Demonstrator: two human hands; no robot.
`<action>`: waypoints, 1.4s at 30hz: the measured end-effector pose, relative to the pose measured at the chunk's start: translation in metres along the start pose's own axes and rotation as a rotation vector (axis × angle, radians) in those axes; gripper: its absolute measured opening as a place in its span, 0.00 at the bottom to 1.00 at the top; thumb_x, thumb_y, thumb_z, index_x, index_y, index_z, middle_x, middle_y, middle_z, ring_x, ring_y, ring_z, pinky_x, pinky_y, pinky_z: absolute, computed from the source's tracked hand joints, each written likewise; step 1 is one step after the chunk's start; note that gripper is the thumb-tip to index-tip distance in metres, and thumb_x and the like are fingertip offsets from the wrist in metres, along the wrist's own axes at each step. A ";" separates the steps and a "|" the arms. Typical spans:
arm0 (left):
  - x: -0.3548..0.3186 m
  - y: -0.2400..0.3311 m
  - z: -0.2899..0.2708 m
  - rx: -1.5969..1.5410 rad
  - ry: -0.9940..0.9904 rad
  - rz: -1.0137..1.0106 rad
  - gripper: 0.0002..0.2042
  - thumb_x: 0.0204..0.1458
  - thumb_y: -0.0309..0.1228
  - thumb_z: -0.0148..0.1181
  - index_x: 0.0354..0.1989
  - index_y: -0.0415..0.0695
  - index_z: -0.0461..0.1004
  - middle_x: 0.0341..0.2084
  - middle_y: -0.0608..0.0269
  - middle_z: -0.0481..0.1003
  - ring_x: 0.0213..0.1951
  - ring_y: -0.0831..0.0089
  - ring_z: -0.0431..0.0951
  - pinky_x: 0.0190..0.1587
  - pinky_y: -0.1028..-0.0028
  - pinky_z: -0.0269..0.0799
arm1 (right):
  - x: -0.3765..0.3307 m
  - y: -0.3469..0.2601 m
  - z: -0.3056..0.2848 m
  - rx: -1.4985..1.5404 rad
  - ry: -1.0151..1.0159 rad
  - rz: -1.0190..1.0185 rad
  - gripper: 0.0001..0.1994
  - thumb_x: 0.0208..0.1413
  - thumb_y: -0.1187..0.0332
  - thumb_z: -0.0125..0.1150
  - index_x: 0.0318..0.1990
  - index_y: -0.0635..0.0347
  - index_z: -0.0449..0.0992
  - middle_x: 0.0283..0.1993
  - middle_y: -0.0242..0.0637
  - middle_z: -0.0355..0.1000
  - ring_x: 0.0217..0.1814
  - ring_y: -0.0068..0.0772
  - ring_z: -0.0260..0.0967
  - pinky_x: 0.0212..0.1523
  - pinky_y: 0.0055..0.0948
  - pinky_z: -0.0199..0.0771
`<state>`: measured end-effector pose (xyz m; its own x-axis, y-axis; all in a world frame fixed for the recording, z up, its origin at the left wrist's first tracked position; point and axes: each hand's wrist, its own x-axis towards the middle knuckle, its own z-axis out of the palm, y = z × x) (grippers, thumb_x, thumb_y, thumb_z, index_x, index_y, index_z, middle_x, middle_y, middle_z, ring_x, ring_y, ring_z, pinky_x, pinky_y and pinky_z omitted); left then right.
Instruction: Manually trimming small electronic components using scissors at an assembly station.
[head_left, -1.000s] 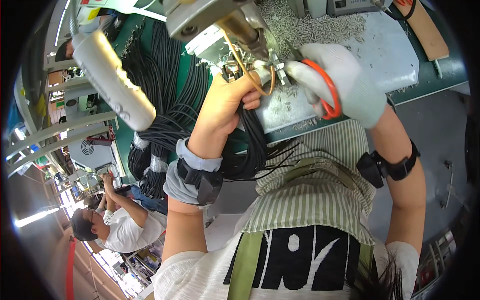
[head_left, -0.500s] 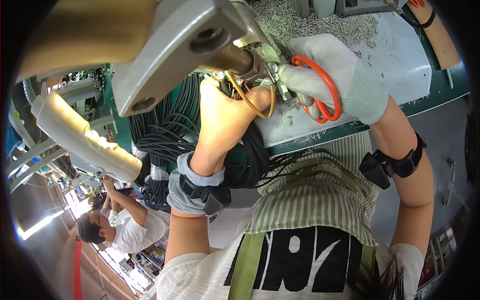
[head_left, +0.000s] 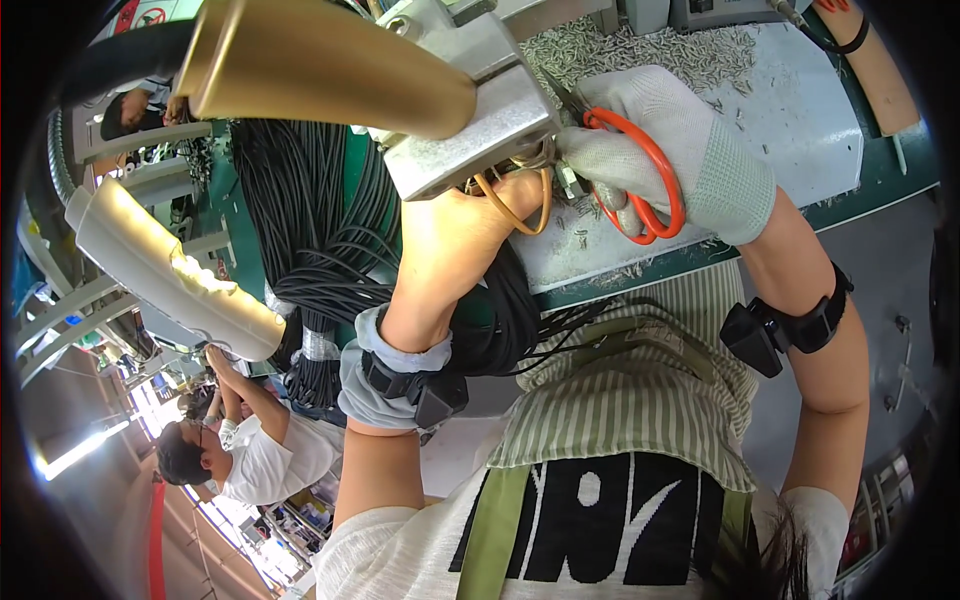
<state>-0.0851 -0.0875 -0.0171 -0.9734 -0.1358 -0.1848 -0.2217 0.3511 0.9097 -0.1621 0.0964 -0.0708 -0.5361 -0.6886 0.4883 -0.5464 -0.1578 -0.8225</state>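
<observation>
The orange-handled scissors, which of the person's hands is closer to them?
Right. The gloved right hand grips the orange-handled scissors, fingers through the loops. The bare left hand sits just left of them, pinching an orange wire loop under the grey metal machine arm.

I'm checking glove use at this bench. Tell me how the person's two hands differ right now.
The right hand wears a white knit glove; the left hand is bare. The right hand holds orange-handled scissors; the left hand pinches a yellowish wire loop under the grey metal machine part. Both reach to the same spot at the bench edge, and each forearm wears a black strap.
</observation>
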 end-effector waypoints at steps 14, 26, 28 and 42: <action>-0.027 -0.003 -0.014 -0.441 0.020 -0.145 0.05 0.52 0.25 0.56 0.34 0.36 0.72 0.20 0.67 0.71 0.21 0.80 0.69 0.25 0.78 0.65 | -0.008 -0.081 -0.017 0.085 0.167 0.746 0.10 0.51 0.65 0.55 0.27 0.65 0.70 0.14 0.34 0.63 0.13 0.24 0.63 0.16 0.24 0.63; -0.085 0.022 0.002 -0.129 -0.410 -0.015 0.12 0.45 0.21 0.61 0.39 0.37 0.69 0.27 0.67 0.73 0.29 0.83 0.71 0.33 0.81 0.67 | -0.029 -0.121 0.013 -0.210 0.076 0.499 0.09 0.49 0.67 0.58 0.32 0.66 0.71 0.18 0.40 0.66 0.17 0.24 0.65 0.22 0.24 0.66; -0.087 0.022 0.006 -0.181 -0.331 -0.026 0.15 0.43 0.21 0.62 0.40 0.36 0.69 0.30 0.67 0.73 0.30 0.84 0.71 0.34 0.81 0.67 | -0.032 -0.121 0.015 -0.233 0.078 0.452 0.10 0.49 0.67 0.58 0.32 0.66 0.71 0.18 0.39 0.67 0.17 0.23 0.64 0.21 0.24 0.66; -0.097 0.025 0.010 -0.388 -0.298 -0.092 0.10 0.44 0.17 0.56 0.36 0.34 0.67 0.28 0.60 0.73 0.28 0.78 0.74 0.30 0.79 0.69 | -0.042 -0.128 0.008 0.282 0.105 0.795 0.09 0.47 0.70 0.58 0.23 0.66 0.67 0.14 0.41 0.60 0.13 0.28 0.59 0.17 0.26 0.60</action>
<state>0.0034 -0.0565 0.0198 -0.9375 0.1408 -0.3181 -0.3249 -0.0278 0.9453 -0.0645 0.1403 0.0114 -0.7574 -0.6020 -0.2528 0.1917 0.1651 -0.9675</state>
